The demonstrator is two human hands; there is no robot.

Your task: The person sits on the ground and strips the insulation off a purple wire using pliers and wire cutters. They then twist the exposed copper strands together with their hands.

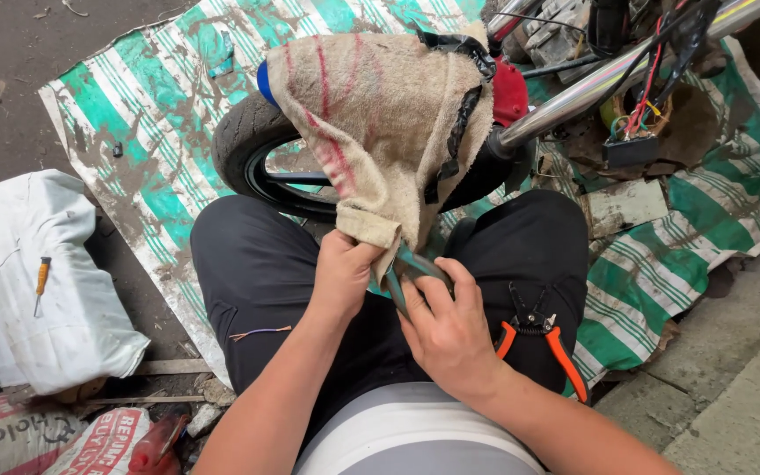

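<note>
Green-striped tarp (160,105) on ground, wheel (248,145) at twelve o'clock. Left hand (342,274) pinching cloth (371,105) edge; right hand (450,330) gripping green-handled tool (415,264). Mid-grip at hem; steadier hold likely needed next.

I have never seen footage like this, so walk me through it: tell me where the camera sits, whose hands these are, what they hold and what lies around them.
There is one picture, taken by a camera worn on a person's head and looking down at their lap. No machine is involved: the two bare hands are the person's own. The left hand grips the lower edge of a dirty beige cloth draped over a motorbike wheel. The right hand holds a teal-handled tool, probably pliers, against that cloth; its tip is hidden. Orange-handled wire strippers rest on the right thigh. A green striped tarp covers the ground. To the left, a small screwdriver lies on a white sack. A chrome exhaust pipe and loose wires show at upper right.
</note>
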